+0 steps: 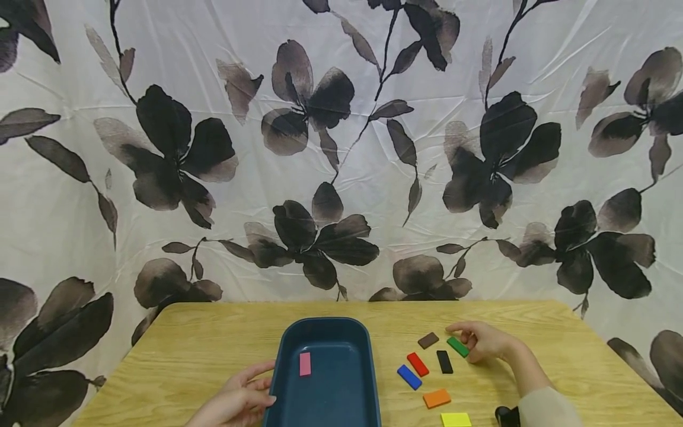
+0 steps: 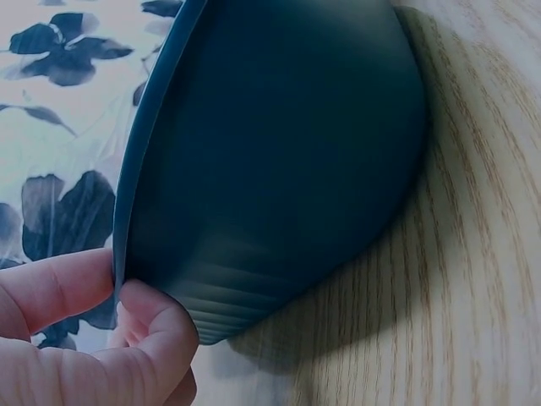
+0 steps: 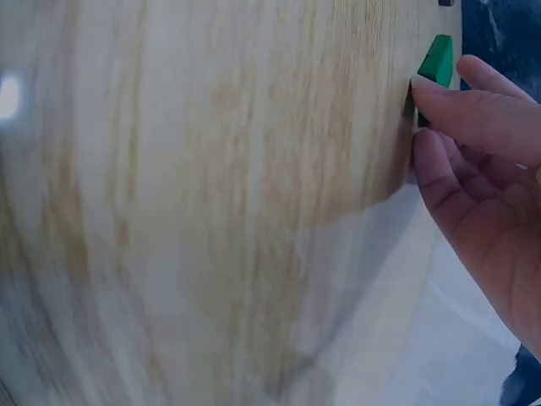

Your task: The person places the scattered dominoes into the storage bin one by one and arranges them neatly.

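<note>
A dark blue tray point(image 1: 374, 379) stands on the table. My left hand point(image 1: 240, 396) pinches its left rim; in the left wrist view, thumb and finger meet over the edge of the tray point(image 2: 279, 152). Inside lies a pink block point(image 1: 305, 364). Right of the tray, my right hand point(image 1: 488, 343) is at a green block point(image 1: 458, 346), its fingers bent about it and one stretched past its far end. The right wrist view shows a fingertip overlapping the green block point(image 3: 437, 59), which is tilted there.
Between tray and right hand lie a brown block point(image 1: 428, 340), a red block point(image 1: 418, 365), a black block point(image 1: 444, 362) and a blue block point(image 1: 409, 377). Closer in are an orange block point(image 1: 437, 398) and a yellow block point(image 1: 456, 420). A floral curtain point(image 1: 341, 178) hangs behind the wooden table point(image 1: 224, 326).
</note>
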Motion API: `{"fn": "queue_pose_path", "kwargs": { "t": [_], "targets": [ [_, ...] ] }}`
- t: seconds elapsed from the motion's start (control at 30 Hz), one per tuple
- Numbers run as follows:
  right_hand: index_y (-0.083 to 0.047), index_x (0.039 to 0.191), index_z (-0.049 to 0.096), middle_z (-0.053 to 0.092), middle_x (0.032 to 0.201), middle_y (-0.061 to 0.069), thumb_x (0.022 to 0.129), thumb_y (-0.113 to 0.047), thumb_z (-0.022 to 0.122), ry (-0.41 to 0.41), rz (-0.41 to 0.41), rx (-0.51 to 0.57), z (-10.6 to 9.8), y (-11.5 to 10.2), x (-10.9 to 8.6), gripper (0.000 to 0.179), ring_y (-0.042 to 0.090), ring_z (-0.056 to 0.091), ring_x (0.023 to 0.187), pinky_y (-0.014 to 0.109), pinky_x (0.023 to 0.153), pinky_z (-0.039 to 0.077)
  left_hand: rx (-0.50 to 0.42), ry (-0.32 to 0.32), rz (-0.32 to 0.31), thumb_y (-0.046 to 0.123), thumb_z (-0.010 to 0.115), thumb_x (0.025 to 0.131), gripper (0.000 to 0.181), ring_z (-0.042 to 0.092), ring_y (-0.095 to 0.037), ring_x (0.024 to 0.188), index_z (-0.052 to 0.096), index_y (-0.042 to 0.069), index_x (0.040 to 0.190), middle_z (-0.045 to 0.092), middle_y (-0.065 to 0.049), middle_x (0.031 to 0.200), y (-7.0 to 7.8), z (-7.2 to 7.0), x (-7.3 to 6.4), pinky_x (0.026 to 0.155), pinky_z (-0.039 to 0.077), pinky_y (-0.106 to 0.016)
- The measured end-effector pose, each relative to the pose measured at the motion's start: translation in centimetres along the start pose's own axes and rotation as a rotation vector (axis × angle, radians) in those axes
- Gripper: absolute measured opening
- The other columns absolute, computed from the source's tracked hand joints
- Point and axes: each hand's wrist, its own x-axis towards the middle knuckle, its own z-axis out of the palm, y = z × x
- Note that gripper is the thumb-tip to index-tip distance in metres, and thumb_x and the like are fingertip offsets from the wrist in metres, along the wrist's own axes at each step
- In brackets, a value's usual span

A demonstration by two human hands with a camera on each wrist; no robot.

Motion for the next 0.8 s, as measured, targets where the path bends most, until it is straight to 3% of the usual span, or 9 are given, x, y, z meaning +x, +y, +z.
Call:
{"fn": "queue_pose_path", "kwargs": {
  "t": [0.17, 0.43, 0.6, 0.8],
  "targets": [
    [0.003, 0.125, 0.053, 0.047, 0.088, 0.008, 0.068, 0.011, 0.069, -0.073, -0.074, -0.076, -0.5, 0.3, 0.4, 0.06, 0.015, 0.042, 0.071, 0.025, 0.061, 0.041, -0.002, 0.018, -0.01, -0.014, 0.047, 0.086, 0.066, 0.058, -0.017, 0.086, 0.013, -0.01, 0.143, 0.056, -0.008, 0.101, 0.0, 0.0, 0.0, 0.077, 0.05, -0.026],
    [0.008, 0.12, 0.052, 0.049, 0.089, 0.012, 0.07, 0.012, 0.071, 0.0, 0.038, -0.084, 0.2, -0.6, 0.3, 0.053, 0.019, 0.044, 0.071, 0.025, 0.062, 0.042, -0.029, 0.001, -0.008, -0.015, 0.047, 0.085, 0.068, 0.059, -0.018, 0.089, 0.011, -0.01, 0.143, 0.057, -0.009, 0.102, 0.2, 0.0, -0.1, 0.079, 0.05, -0.028],
    [0.011, 0.122, 0.05, 0.049, 0.087, 0.011, 0.071, 0.012, 0.071, 0.015, 0.036, -0.085, 0.3, -0.3, 0.2, 0.055, 0.02, 0.043, 0.071, 0.024, 0.061, 0.042, -0.032, -0.029, 0.0, -0.015, 0.047, 0.085, 0.068, 0.06, -0.019, 0.091, 0.011, -0.011, 0.143, 0.057, -0.009, 0.102, 0.2, -0.1, 0.0, 0.081, 0.05, -0.03],
    [0.014, 0.119, 0.05, 0.048, 0.086, 0.01, 0.072, 0.011, 0.071, 0.046, 0.018, -0.074, 0.5, -0.1, 0.0, 0.052, 0.019, 0.042, 0.071, 0.022, 0.06, 0.041, -0.02, -0.02, -0.005, -0.014, 0.048, 0.085, 0.066, 0.059, -0.017, 0.086, 0.015, -0.01, 0.142, 0.056, -0.008, 0.1, 0.1, -0.2, 0.0, 0.078, 0.051, -0.028]
  ]
}}
